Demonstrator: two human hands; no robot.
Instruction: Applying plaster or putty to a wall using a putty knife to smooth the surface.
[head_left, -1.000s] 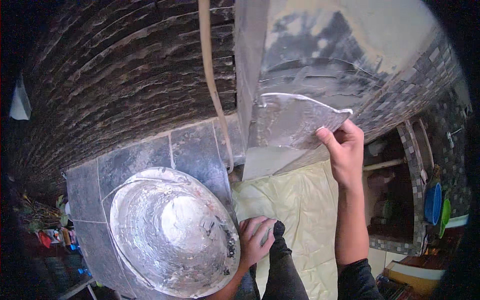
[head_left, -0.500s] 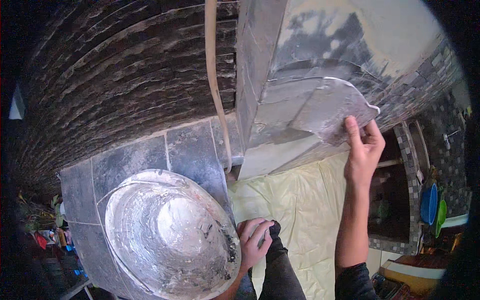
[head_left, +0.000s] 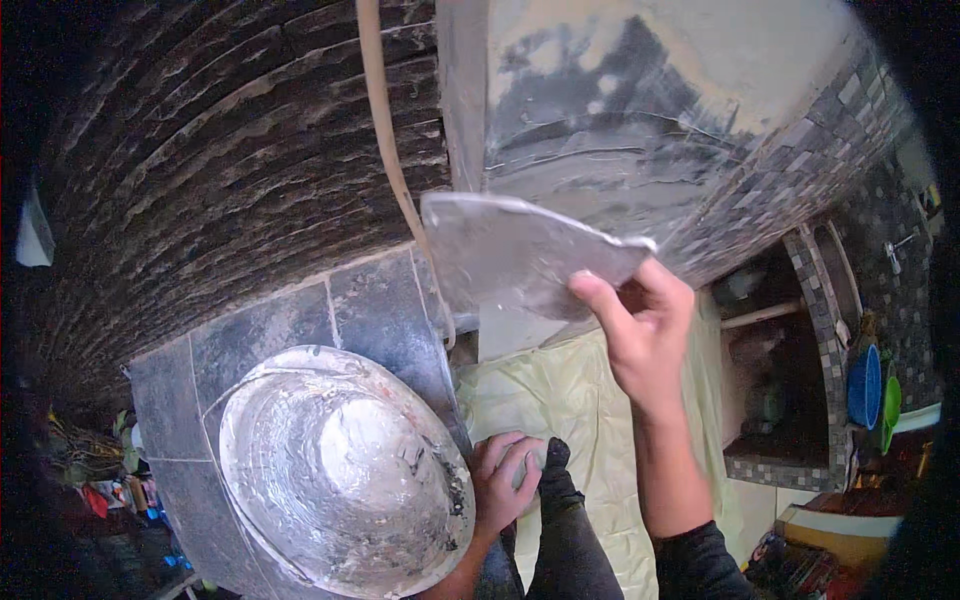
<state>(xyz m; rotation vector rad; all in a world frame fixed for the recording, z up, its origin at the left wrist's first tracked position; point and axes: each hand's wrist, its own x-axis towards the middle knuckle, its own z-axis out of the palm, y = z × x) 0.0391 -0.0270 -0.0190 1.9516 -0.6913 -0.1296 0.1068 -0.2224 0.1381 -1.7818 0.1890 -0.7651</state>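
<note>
My right hand (head_left: 645, 335) pinches a thin grey plastering scraper (head_left: 500, 255) by its right end, thumb in front and fingers behind. Wet-looking grey smears cover the blade, which is held tilted in front of the wall panel (head_left: 600, 150). Grey plaster and pale patches mark that panel. My left hand (head_left: 507, 475) is low beside the bucket (head_left: 265, 470), its fingers curled; what they close on is hidden. Whitish residue coats the bucket's inside, and a thin wire handle lies against its rim.
The bucket stands on a dark tiled ledge (head_left: 160, 410). A pale hose or pipe (head_left: 380, 110) runs down the rough dark stone wall (head_left: 230, 160). Yellowish sheeting (head_left: 600, 420) covers the space below the panel. Blue (head_left: 863, 388) and green (head_left: 890, 412) basins are at far right.
My right hand has moved left and slightly down with the scraper, whose blade has swung away from the plastered panel toward the hose. My left hand stays beside the bucket.
</note>
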